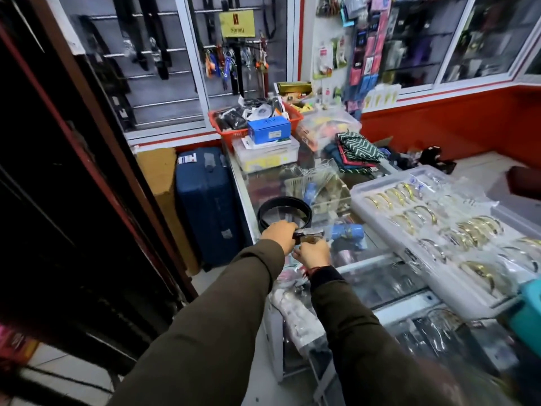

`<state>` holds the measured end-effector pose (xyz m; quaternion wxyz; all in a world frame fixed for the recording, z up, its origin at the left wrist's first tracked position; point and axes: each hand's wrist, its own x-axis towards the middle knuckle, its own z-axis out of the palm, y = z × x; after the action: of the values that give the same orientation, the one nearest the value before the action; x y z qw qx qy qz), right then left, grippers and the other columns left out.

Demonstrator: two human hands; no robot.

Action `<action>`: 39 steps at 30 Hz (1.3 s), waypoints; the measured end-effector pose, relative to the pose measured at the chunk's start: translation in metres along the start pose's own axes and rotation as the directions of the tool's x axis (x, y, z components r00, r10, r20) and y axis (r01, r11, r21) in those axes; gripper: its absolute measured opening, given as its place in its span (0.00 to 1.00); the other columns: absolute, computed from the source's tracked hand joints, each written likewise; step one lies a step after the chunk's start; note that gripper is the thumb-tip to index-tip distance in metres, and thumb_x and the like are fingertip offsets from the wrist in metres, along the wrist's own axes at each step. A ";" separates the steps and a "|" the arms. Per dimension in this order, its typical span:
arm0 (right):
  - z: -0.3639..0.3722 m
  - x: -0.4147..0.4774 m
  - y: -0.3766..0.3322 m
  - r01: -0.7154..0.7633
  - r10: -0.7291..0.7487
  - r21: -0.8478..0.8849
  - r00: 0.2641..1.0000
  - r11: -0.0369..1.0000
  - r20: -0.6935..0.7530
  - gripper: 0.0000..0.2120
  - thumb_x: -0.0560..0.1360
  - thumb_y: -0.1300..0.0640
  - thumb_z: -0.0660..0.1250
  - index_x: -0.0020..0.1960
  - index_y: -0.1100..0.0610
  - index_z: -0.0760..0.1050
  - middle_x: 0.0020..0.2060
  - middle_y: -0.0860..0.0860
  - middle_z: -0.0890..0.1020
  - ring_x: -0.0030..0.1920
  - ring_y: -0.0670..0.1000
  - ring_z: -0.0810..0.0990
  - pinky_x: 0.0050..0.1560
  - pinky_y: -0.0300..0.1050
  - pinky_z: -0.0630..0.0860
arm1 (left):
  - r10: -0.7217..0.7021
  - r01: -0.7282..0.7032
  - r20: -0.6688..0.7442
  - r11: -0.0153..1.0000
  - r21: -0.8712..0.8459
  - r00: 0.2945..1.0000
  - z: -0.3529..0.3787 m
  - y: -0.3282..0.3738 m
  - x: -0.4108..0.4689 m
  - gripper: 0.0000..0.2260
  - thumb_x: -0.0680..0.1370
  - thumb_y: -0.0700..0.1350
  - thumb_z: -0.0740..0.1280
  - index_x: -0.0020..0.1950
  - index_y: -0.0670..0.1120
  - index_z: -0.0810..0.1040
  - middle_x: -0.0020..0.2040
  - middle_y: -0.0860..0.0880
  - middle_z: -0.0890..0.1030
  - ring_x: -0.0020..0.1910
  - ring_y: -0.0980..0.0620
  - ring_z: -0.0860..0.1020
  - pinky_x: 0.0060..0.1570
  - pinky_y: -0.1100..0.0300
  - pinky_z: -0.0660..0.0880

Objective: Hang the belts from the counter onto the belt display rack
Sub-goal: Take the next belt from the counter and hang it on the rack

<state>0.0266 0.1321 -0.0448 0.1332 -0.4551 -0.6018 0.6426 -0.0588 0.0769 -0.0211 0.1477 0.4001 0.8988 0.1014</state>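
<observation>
A black belt, coiled into a loop, is held just above the left edge of the glass counter. My left hand grips the strap beside the buckle. My right hand pinches the silver buckle from below. The belt display rack is behind glass on the far wall, with chrome bars and several black belts hanging from them.
A blue suitcase stands on the floor left of the counter. An orange basket, a blue box and folded cloth crowd the counter's far end. A clear tray of bangles lies at right. A dark cabinet fills the left.
</observation>
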 end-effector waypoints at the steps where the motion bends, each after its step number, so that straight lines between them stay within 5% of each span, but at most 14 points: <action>1: 0.001 -0.001 0.001 0.008 -0.008 0.040 1.000 0.999 -0.012 0.07 0.77 0.64 0.63 0.55 0.61 0.75 0.59 0.65 0.81 0.62 0.66 0.80 0.64 0.61 0.76 | 0.006 -0.006 -0.025 1.000 -0.029 1.000 0.000 -0.001 -0.002 0.16 0.81 0.42 0.66 0.70 0.44 0.76 0.66 0.40 0.79 0.65 0.38 0.77 0.66 0.45 0.74; 5: 0.005 -0.003 0.009 0.029 0.001 0.347 0.996 0.937 -0.085 0.22 0.75 0.75 0.61 0.66 0.61 0.74 0.55 0.59 0.78 0.55 0.62 0.80 0.59 0.63 0.79 | -0.035 0.001 -0.122 0.964 -0.267 0.992 0.004 -0.007 -0.016 0.11 0.78 0.46 0.71 0.58 0.43 0.84 0.56 0.42 0.86 0.56 0.42 0.82 0.57 0.48 0.79; 8: 0.008 -0.014 0.006 0.086 -0.065 0.369 0.995 0.925 -0.069 0.21 0.75 0.74 0.65 0.66 0.64 0.73 0.60 0.65 0.79 0.60 0.66 0.81 0.61 0.62 0.78 | -0.184 0.026 -0.241 0.842 -0.539 0.953 0.006 -0.014 -0.036 0.12 0.77 0.46 0.73 0.58 0.42 0.85 0.53 0.43 0.87 0.54 0.44 0.84 0.57 0.51 0.80; 10: 0.010 -0.026 0.000 0.111 -0.124 0.382 0.992 0.918 0.009 0.18 0.76 0.73 0.65 0.66 0.70 0.72 0.61 0.70 0.78 0.59 0.68 0.81 0.58 0.55 0.81 | -0.315 0.011 -0.317 0.724 -0.690 0.895 0.005 -0.021 -0.053 0.13 0.76 0.45 0.74 0.59 0.42 0.85 0.54 0.44 0.87 0.54 0.47 0.85 0.57 0.57 0.80; 13: 0.014 -0.045 -0.015 0.145 -0.215 0.370 0.964 0.917 0.156 0.18 0.77 0.73 0.65 0.66 0.75 0.70 0.59 0.71 0.78 0.45 0.60 0.82 0.42 0.39 0.84 | -0.411 -0.055 -0.392 0.630 -0.775 0.823 0.001 -0.035 -0.081 0.11 0.77 0.43 0.73 0.58 0.42 0.86 0.53 0.45 0.88 0.51 0.52 0.83 0.57 0.59 0.78; 21: 0.040 -0.106 -0.040 0.321 -0.354 0.152 0.818 0.935 0.454 0.25 0.73 0.68 0.72 0.69 0.63 0.75 0.57 0.64 0.81 0.54 0.56 0.80 0.54 0.54 0.79 | -0.589 -0.105 -0.462 0.538 -0.837 0.663 -0.020 -0.057 -0.162 0.18 0.79 0.49 0.72 0.66 0.44 0.81 0.62 0.45 0.84 0.56 0.55 0.81 0.56 0.65 0.75; 25: 0.052 -0.138 -0.046 0.422 -0.487 0.243 0.741 0.873 0.463 0.23 0.75 0.65 0.71 0.69 0.58 0.76 0.49 0.55 0.84 0.48 0.50 0.83 0.44 0.39 0.80 | -0.608 -0.101 -0.523 0.590 -0.801 0.597 -0.039 -0.061 -0.198 0.18 0.79 0.52 0.71 0.67 0.46 0.81 0.77 0.47 0.69 0.76 0.48 0.68 0.73 0.57 0.67; 29: 0.064 -0.168 -0.068 0.417 -0.550 0.361 0.684 0.834 0.480 0.20 0.75 0.66 0.71 0.66 0.59 0.77 0.53 0.59 0.84 0.48 0.47 0.84 0.44 0.36 0.82 | -0.583 -0.292 -0.588 0.526 -0.799 0.560 -0.073 -0.060 -0.227 0.18 0.79 0.47 0.71 0.67 0.42 0.80 0.56 0.48 0.84 0.57 0.52 0.81 0.57 0.66 0.76; 33: 0.076 -0.191 -0.111 0.419 -0.607 0.443 0.614 0.792 0.505 0.13 0.75 0.67 0.70 0.59 0.63 0.79 0.53 0.60 0.84 0.42 0.42 0.86 0.45 0.36 0.83 | -0.510 -0.345 -0.670 0.592 -0.729 0.540 -0.123 -0.057 -0.244 0.19 0.82 0.43 0.66 0.73 0.41 0.75 0.68 0.43 0.80 0.66 0.48 0.79 0.69 0.56 0.74; 36: 0.084 -0.210 -0.150 0.451 -0.661 0.485 0.552 0.750 0.509 0.17 0.75 0.67 0.70 0.64 0.67 0.77 0.53 0.59 0.84 0.44 0.44 0.85 0.47 0.36 0.83 | -0.501 -0.409 -0.729 0.610 -0.679 0.466 -0.164 -0.059 -0.258 0.18 0.82 0.41 0.67 0.72 0.40 0.75 0.67 0.45 0.80 0.62 0.52 0.79 0.60 0.73 0.74; 39: 0.092 -0.231 -0.182 0.451 -0.705 0.543 0.488 0.708 0.515 0.18 0.76 0.66 0.69 0.65 0.67 0.76 0.56 0.62 0.83 0.49 0.51 0.85 0.46 0.36 0.83 | -0.514 -0.468 -0.767 0.608 -0.641 0.383 -0.199 -0.061 -0.269 0.18 0.80 0.42 0.70 0.69 0.39 0.78 0.62 0.44 0.83 0.59 0.50 0.81 0.61 0.63 0.78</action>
<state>0.0162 -0.0500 0.2031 0.1850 0.0834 -0.6047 0.7702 0.0013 -0.1772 0.1967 -0.2163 0.1454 0.6766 0.6887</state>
